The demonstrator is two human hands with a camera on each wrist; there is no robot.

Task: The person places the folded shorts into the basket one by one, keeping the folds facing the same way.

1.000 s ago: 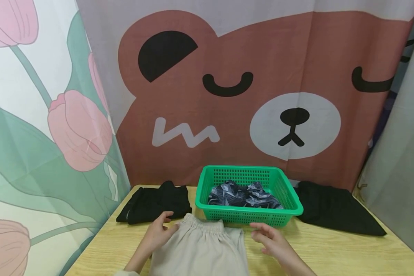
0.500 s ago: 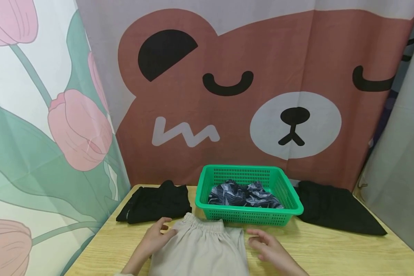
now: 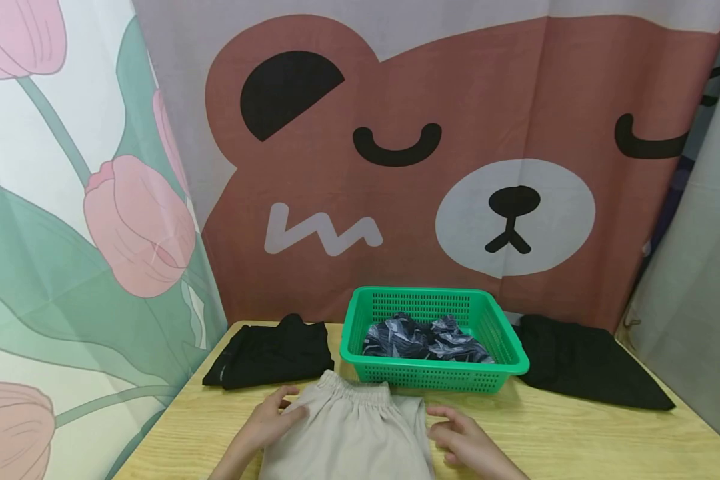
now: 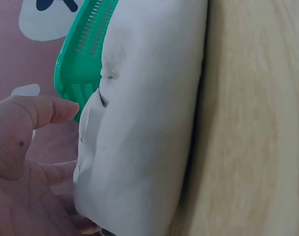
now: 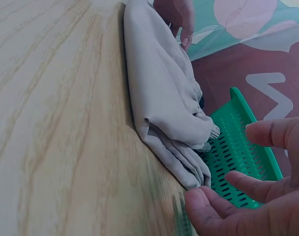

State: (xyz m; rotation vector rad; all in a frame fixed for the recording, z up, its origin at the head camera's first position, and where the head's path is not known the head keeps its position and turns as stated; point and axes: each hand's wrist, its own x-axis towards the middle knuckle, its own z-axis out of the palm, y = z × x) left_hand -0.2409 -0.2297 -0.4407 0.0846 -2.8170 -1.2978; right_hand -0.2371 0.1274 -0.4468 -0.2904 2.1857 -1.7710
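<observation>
Beige elastic-waist trousers [image 3: 348,433] lie folded on the table in front of me, waistband toward the basket. At their left edge is my left hand [image 3: 270,420], fingers loosely bent. In the left wrist view its thumb and fingers lie along the side of the beige fold, with nothing pinched between them. My right hand [image 3: 465,440] hovers by the right edge, fingers spread and slightly bent. The right wrist view shows the right fingertips [image 5: 196,199] close to a folded corner; whether they touch it is unclear.
Behind the trousers stands a green perforated basket [image 3: 438,365] holding a crumpled dark patterned cloth [image 3: 423,339]. Folded black garments lie left [image 3: 276,353] and right [image 3: 585,363] of it on the wooden table [image 3: 606,437]. A bear-print curtain [image 3: 336,173] hangs at the back.
Both hands have drawn slightly nearer to me along the trousers' sides. My right hand has also come in left, closer to the cloth edge. The trousers have not visibly moved.
</observation>
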